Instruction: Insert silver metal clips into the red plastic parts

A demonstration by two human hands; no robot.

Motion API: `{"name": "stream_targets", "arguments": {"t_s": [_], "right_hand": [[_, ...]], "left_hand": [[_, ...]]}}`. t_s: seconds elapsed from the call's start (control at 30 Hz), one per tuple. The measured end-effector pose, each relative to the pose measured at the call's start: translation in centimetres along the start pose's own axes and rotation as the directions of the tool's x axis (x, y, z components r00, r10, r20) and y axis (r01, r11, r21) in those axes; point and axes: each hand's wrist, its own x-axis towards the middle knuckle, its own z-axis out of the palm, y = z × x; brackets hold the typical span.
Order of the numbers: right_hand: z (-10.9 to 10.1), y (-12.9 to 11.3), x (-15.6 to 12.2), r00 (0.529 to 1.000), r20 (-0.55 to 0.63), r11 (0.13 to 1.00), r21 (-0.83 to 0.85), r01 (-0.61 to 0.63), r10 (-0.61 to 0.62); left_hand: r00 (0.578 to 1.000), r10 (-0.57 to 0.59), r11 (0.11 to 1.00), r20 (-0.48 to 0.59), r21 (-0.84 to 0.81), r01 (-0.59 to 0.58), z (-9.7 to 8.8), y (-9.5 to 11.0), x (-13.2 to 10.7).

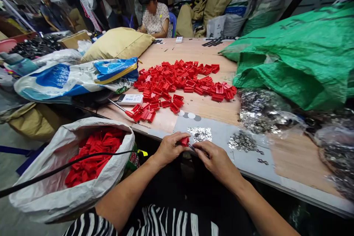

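My left hand (169, 150) is closed on a small red plastic housing (184, 141) at the table's front edge. My right hand (212, 158) pinches a thin, dark metal tool (191, 147) whose tip meets the housing; its exact kind is hidden by my fingers. Just beyond my hands lies a patch of flat shiny metal plates (201, 134) on a grey sheet (221, 127). To the right of it sits a heap of small metal clips (242, 141). A large spread of red housings (177, 81) covers the middle of the table.
An open white sack (30, 191) of red housings stands at my left, with a black cable (83, 158) crossing it. A red-handled screwdriver (118, 107) lies by a white box (129, 99). Green sacking (298, 51) and bagged metal parts (265, 110) occupy the right. A person (156, 18) sits opposite.
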Motion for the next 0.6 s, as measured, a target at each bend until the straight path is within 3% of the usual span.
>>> {"name": "stream_targets", "arguments": {"t_s": [0.2,0.4,0.5,0.6], "right_hand": [[-0.2,0.4,0.0,0.999,-0.022,0.998,0.063,-0.025,0.026],[-0.3,0.4,0.3,0.987,-0.049,0.97,0.197,-0.143,0.155],[0.0,0.4,0.5,0.974,-0.006,0.899,0.386,-0.208,0.227],[-0.1,-0.1,0.7,0.957,0.119,0.734,0.62,-0.279,0.264]], "left_hand": [[0.998,-0.067,0.995,0.012,-0.071,0.068,-0.1,0.0,0.2],[0.976,-0.213,0.863,0.037,-0.462,0.206,-0.5,0.6,-0.1],[0.977,-0.205,0.765,0.056,-0.613,0.196,-0.3,1.4,-0.4],[0.981,-0.188,0.717,0.044,-0.676,0.168,0.1,2.1,-0.7]]}}
